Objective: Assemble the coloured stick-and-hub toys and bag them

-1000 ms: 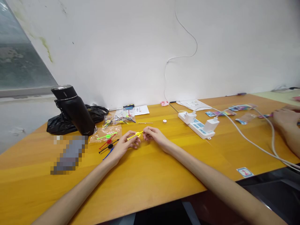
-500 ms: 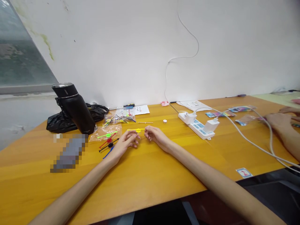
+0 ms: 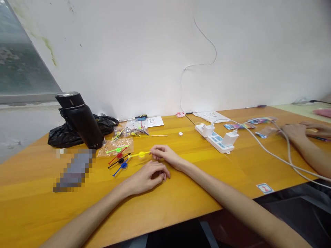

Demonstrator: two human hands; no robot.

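My right hand (image 3: 165, 155) pinches one end of a thin yellow plastic stick with a round disc (image 3: 141, 154) and holds it low over the wooden table (image 3: 181, 193). My left hand (image 3: 150, 177) rests on the table nearer to me, fingers curled loosely, with nothing seen in it. Just left of the yellow piece lie a blue stick (image 3: 121, 167), a black stick (image 3: 119, 161), a red stick (image 3: 116, 156) and a green stick (image 3: 116, 150).
A black flask (image 3: 80, 120) and a black bag (image 3: 103, 125) stand at the back left, with small clear bags of parts (image 3: 131, 129) beside them. A white power strip (image 3: 217, 137) with chargers and cables lies to the right. Another person's hands (image 3: 302, 132) work at the far right.
My left hand let go of the yellow stick and drew back toward me onto the table. My right hand carried the stick left, beside the other coloured sticks.
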